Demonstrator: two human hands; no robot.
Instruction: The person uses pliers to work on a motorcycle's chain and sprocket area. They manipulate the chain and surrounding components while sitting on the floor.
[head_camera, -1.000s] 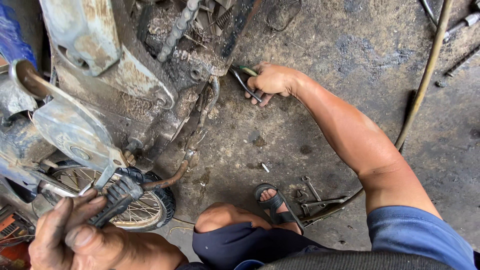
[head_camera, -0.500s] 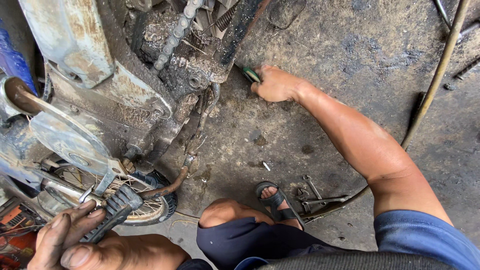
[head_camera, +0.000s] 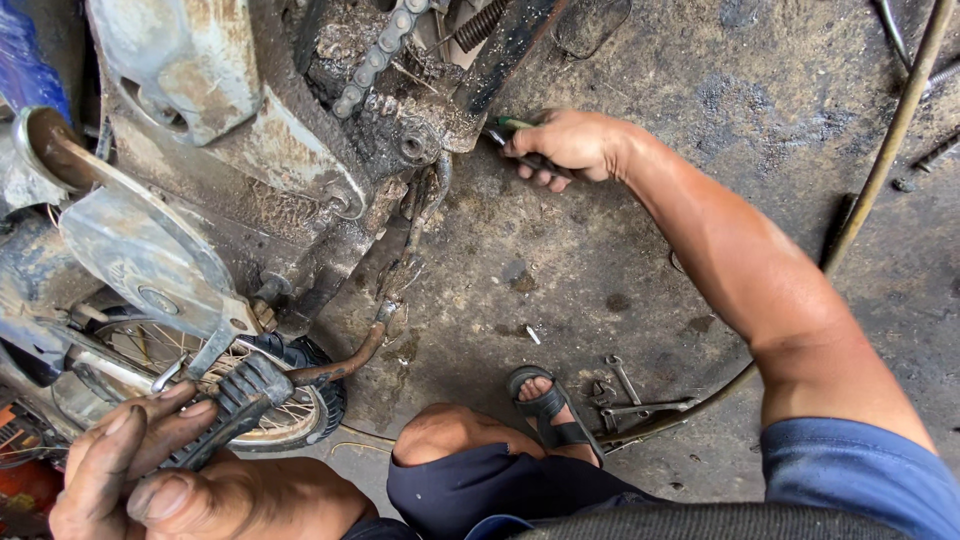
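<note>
Right hand (head_camera: 565, 143) clenched on green-handled pliers (head_camera: 510, 130) at grimy engine underside (head_camera: 420, 140), near chain (head_camera: 375, 55). Left hand (head_camera: 150, 460) grasping black rubber footpeg (head_camera: 235, 395) beside spoked wheel (head_camera: 290, 400).

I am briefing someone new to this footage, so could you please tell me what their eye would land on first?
First comes the grimy motorcycle lying on its side at the left, its drive chain exposed at the top. The right hand reaches across the oil-stained concrete floor and closes its grip on green-handled pliers at the engine. At the lower left, the left hand grips the ribbed rubber footpeg, with loose wrenches near the sandalled foot.
</note>
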